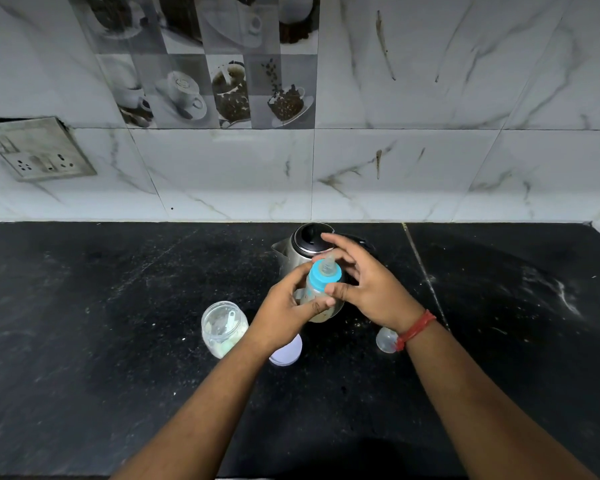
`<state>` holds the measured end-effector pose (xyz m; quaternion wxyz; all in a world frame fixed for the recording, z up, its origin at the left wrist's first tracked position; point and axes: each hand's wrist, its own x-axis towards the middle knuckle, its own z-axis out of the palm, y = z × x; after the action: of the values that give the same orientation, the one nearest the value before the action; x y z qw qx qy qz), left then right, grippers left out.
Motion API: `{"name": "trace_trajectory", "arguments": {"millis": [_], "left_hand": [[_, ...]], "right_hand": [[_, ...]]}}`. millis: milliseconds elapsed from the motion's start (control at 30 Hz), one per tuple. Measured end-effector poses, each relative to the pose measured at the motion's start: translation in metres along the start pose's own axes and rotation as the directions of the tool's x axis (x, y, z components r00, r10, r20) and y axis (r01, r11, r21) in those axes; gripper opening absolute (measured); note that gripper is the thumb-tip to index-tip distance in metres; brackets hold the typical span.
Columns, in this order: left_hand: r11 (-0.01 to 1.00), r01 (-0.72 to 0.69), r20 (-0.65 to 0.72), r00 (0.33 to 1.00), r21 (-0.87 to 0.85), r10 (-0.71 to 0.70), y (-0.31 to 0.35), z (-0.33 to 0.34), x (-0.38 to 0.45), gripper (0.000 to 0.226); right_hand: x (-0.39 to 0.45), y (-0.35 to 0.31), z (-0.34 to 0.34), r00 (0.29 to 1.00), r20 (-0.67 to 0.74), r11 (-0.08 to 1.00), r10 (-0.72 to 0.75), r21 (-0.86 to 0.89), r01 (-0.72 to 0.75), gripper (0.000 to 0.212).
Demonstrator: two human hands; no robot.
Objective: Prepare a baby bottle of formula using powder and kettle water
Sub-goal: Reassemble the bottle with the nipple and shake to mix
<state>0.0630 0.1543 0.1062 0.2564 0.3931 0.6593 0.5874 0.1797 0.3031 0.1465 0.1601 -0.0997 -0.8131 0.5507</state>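
The baby bottle [321, 292] is up in my two hands, over the middle of the black counter [84, 306], nearer its back edge than its front edge. It has a blue ring and a clear teat on top, and it leans a bit to the right. There is pale stuff in the bottom of it.

On the left stands a clear jar [222, 327] with no lid on. It has white powder and a little scoop inside. Just beside it, partly under my left wrist, lies a white lid [288, 351].

My left hand [284, 311] is curled around the bottle's body. My right hand [364, 289] touches the blue ring with its thumb, and its fingers are spread out wide.

Behind the bottle, close to the back edge, stands the shiny kettle [302, 245] with a black lid.

On the right, by my right wrist, lies a small clear cap [386, 339].
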Motion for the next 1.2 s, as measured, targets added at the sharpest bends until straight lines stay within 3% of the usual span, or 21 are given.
{"name": "trace_trajectory", "arguments": {"millis": [67, 133, 267, 333, 567, 633, 767, 833, 900, 1000, 1100, 1133, 1200], "left_hand": [[1.000, -0.002, -0.005, 1.000, 0.000, 0.002, 0.002, 0.002, 0.001, 0.054], [1.000, -0.005, -0.001, 1.000, -0.001, 0.005, 0.004, 0.003, 0.001, 0.053], [1.000, 0.013, 0.000, 1.000, -0.013, -0.013, 0.008, 0.001, 0.000, 0.060], [1.000, 0.003, 0.001, 1.000, 0.002, -0.003, 0.010, 0.000, 0.000, 0.060], [0.999, -0.044, -0.053, 0.998, 0.022, 0.045, 0.015, 0.003, 0.000, 0.053], [0.996, -0.065, -0.025, 0.997, 0.055, 0.067, 0.017, 0.001, -0.001, 0.054], [0.999, -0.011, 0.105, 0.994, -0.033, 0.014, 0.020, -0.004, -0.001, 0.048], [0.995, 0.035, 0.160, 0.987, -0.099, -0.019, 0.023, -0.005, -0.002, 0.047], [0.987, 0.064, 0.162, 0.986, -0.148, -0.040, 0.026, -0.004, -0.002, 0.051], [1.000, 0.004, -0.017, 1.000, -0.025, -0.005, 0.026, 0.004, -0.001, 0.049], [0.994, -0.058, -0.184, 0.980, 0.098, 0.076, 0.022, 0.009, -0.004, 0.050], [0.992, -0.071, -0.175, 0.981, 0.104, 0.088, 0.020, 0.008, -0.004, 0.050], [0.998, -0.051, -0.072, 0.996, 0.031, 0.053, 0.022, 0.002, -0.006, 0.049]], "right_hand": [[0.001, -0.003, 0.013, 0.984, -0.176, 0.995, 0.001, -0.097, -0.019, 0.072], [0.001, -0.005, 0.021, 0.967, -0.251, 0.985, -0.038, -0.174, -0.006, 0.070], [-0.001, -0.007, -0.005, 1.000, -0.016, 0.995, -0.018, 0.103, 0.019, 0.073], [-0.001, -0.008, -0.019, 0.997, 0.075, 0.994, -0.008, 0.109, 0.000, 0.065], [0.000, -0.006, 0.008, 0.993, -0.115, 0.998, -0.032, 0.052, 0.039, 0.060], [0.001, -0.005, 0.008, 0.998, -0.044, 0.999, -0.035, -0.007, 0.035, 0.064], [0.001, -0.016, -0.015, 0.971, 0.238, 0.974, -0.017, 0.225, -0.038, 0.067], [0.001, -0.019, -0.019, 0.960, 0.277, 0.953, -0.038, 0.298, -0.048, 0.067], [0.002, -0.017, -0.015, 0.976, 0.216, 0.929, -0.040, 0.366, -0.043, 0.065], [0.003, -0.010, 0.008, 0.998, -0.059, 0.914, 0.022, 0.405, 0.003, 0.050], [0.004, -0.004, 0.029, 0.962, -0.267, 0.939, 0.065, 0.343, 0.032, 0.045], [0.004, -0.004, 0.028, 0.964, -0.261, 0.946, 0.059, 0.322, 0.029, 0.045], [0.003, -0.007, 0.013, 0.992, -0.121, 0.960, 0.035, 0.281, 0.000, 0.051]]}}
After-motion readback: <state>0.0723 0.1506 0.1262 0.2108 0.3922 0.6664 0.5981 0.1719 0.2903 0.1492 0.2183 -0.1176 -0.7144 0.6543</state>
